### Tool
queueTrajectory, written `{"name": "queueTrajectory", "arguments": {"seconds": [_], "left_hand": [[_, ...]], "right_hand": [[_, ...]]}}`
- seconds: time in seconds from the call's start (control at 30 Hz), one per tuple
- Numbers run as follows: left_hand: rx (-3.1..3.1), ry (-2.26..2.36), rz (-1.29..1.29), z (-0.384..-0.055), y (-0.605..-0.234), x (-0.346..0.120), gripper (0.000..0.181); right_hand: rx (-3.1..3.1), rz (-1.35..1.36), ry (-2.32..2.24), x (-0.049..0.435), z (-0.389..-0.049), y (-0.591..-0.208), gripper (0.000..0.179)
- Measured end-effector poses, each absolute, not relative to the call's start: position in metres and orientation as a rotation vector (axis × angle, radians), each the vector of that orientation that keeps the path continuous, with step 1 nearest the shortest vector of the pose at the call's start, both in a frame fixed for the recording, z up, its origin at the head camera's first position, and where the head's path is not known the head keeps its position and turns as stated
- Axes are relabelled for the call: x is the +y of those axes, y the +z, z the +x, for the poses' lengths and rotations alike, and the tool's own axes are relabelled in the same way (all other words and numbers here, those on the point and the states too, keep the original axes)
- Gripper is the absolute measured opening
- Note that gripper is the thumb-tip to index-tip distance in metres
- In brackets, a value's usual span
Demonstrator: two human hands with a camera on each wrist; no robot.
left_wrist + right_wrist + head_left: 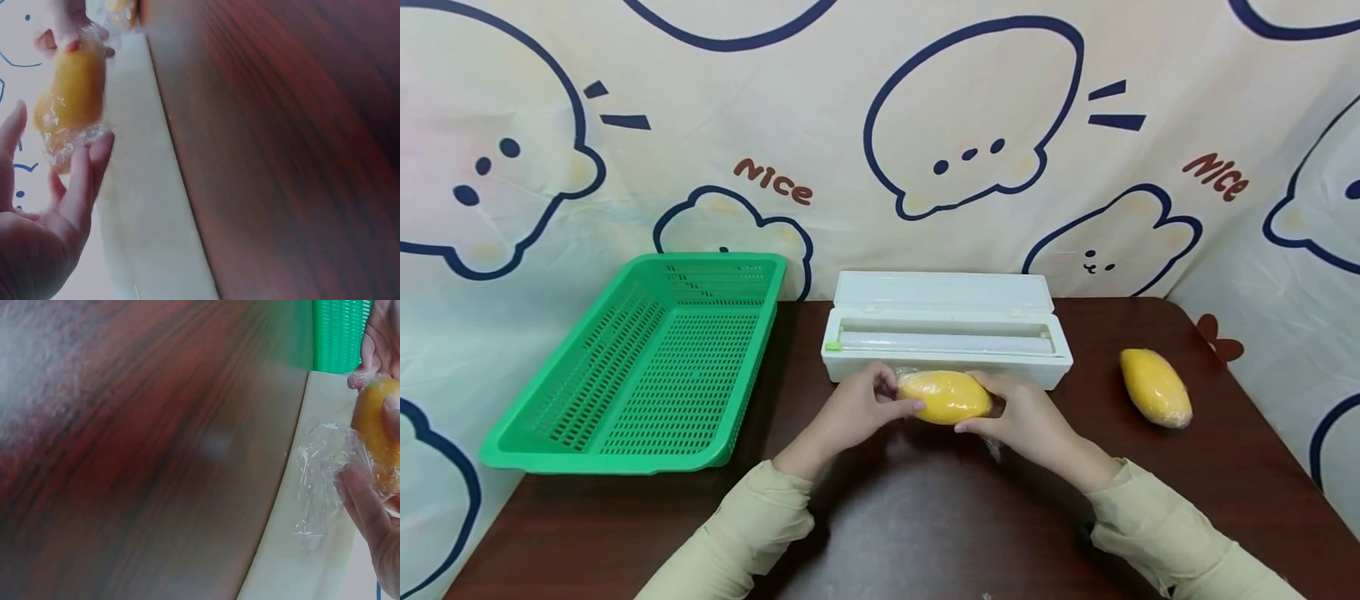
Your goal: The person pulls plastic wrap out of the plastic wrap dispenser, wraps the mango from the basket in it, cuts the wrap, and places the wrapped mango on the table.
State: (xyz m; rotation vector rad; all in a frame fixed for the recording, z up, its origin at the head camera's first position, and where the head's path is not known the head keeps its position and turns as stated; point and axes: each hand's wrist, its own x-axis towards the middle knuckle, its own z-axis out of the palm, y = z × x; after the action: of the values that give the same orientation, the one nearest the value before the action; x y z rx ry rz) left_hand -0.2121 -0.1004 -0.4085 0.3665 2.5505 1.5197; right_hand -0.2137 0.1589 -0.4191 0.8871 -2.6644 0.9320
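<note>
A yellow mango (pixel 946 397) in clear cling film is held up between both hands, in front of the film box. My left hand (pixel 867 404) grips its left end, thumb on the near side. My right hand (pixel 1032 419) holds the right end between thumb and fingers. In the right wrist view a loose flap of cling film (pixel 319 481) hangs out past the right fingertips. Crinkled film also bunches at the left fingers (pixel 78 181) in the left wrist view.
Behind the hands stands a white cling film box (pixel 947 372), lid raised, a film roll inside. A green perforated basket (pixel 602 463) is at the left. Another film-wrapped mango (pixel 1156 388) lies at the right on the dark wooden table (pixel 925 533). A printed curtain (pixel 820 108) hangs behind.
</note>
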Motion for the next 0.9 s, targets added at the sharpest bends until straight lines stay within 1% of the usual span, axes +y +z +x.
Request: {"name": "queueTrajectory", "arguments": {"seconds": [0.17,0.37,0.53,0.77,0.9], "left_hand": [[2.31,1.766,0.226,-0.21,-0.409,-0.093,0.039],[2.082,1.876,0.221,-0.202,-0.406,-0.085,0.046],[1.953,1.941,0.163,-0.203,-0.403,-0.082,0.055],[1.824,2.009,0.103,-0.205,-0.403,-0.086,0.05],[1.847,2.023,0.098,-0.204,-0.402,-0.086,0.048]], "right_hand": [[-2.628,0.887,0.91,0.155,-0.21,-0.416,0.063],[-2.6,0.882,0.919,0.152,-0.206,-0.415,0.066],[-2.562,0.874,0.932,0.147,-0.201,-0.411,0.07],[-2.618,0.835,1.034,0.143,-0.2,-0.408,0.073],[-2.677,0.732,1.277,0.142,-0.202,-0.408,0.062]]}}
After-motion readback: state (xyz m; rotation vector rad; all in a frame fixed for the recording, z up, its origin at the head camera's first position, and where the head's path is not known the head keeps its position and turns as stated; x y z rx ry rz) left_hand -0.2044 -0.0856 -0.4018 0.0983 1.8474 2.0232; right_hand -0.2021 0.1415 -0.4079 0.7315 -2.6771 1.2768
